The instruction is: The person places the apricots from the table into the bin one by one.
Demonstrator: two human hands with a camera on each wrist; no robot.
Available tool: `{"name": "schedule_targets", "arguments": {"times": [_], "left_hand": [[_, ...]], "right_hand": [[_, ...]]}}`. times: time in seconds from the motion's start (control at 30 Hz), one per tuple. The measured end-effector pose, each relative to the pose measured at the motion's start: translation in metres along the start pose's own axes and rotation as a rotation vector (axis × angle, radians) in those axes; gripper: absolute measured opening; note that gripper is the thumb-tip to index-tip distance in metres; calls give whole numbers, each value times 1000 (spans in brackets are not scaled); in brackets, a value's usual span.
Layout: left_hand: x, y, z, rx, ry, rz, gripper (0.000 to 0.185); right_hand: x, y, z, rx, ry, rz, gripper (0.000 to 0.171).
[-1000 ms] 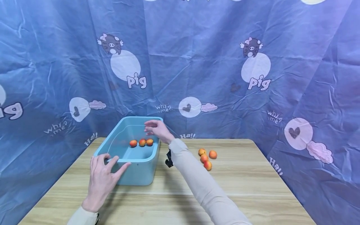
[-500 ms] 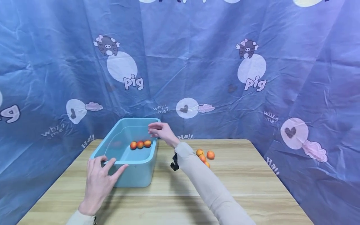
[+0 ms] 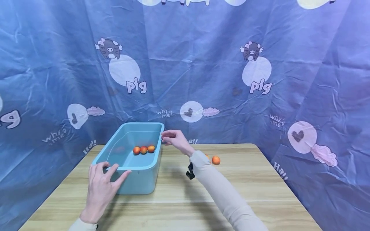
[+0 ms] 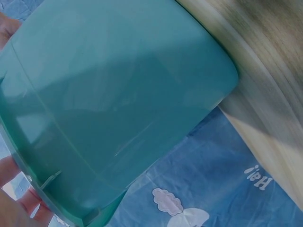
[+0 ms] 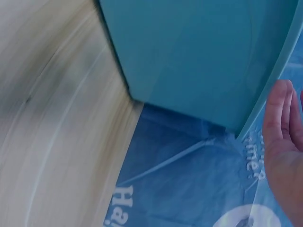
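Note:
A light blue plastic bin [image 3: 127, 168] stands at the left of the table, with 3 orange-red fruits [image 3: 143, 149] that look like apricots in a row on its floor. My left hand [image 3: 99, 187] grips the bin's near rim, fingers hooked over it and thumb along the outside. Those fingers [image 4: 31, 201] also show at the rim in the left wrist view. Beside the bin's right rim is my right hand [image 3: 178, 140], fingers loosely bent and holding nothing. In the right wrist view the right hand [image 5: 284, 137] is by the rim; contact cannot be told.
On the wooden table [image 3: 248, 183], right of the bin, lies a loose apricot [image 3: 215, 160]. More fruit there is mostly covered by the right sleeve [image 3: 222, 192]. A blue printed curtain [image 3: 219, 80] hangs behind the table and at both sides.
My right hand has moved right, from above the bin's inside to its right rim. Its forearm now covers most of the loose fruit. The left hand keeps its grip.

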State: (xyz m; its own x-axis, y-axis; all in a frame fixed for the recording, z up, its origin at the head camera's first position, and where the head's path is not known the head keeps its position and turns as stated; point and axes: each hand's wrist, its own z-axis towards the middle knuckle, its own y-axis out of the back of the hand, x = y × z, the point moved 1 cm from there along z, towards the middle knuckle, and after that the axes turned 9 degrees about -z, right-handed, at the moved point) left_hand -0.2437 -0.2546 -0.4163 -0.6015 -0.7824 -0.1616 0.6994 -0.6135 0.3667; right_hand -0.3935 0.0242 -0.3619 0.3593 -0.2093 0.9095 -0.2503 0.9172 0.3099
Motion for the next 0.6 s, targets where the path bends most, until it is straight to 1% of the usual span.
{"name": "schedule_targets", "arguments": {"times": [0.1,0.2,0.33,0.43,0.6], "left_hand": [[0,-1,0,-3,-1,-2,72],[0,-1,-2,-12,2,2,73],[1,-2,-2,-6,1,3,72],[1,-3,-2,4,2,8,74],[1,-3,-3,17,0,19,75]], "right_hand": [[-6,10,-3,12,-3,-18,32],[-13,19,-7,20,-17,-40,31],[-23,33,-14,3,-44,-64,26],[-32,43,-20,-6,-64,-69,26],[-44,56,-30,-13,-68,-81,27]]}}
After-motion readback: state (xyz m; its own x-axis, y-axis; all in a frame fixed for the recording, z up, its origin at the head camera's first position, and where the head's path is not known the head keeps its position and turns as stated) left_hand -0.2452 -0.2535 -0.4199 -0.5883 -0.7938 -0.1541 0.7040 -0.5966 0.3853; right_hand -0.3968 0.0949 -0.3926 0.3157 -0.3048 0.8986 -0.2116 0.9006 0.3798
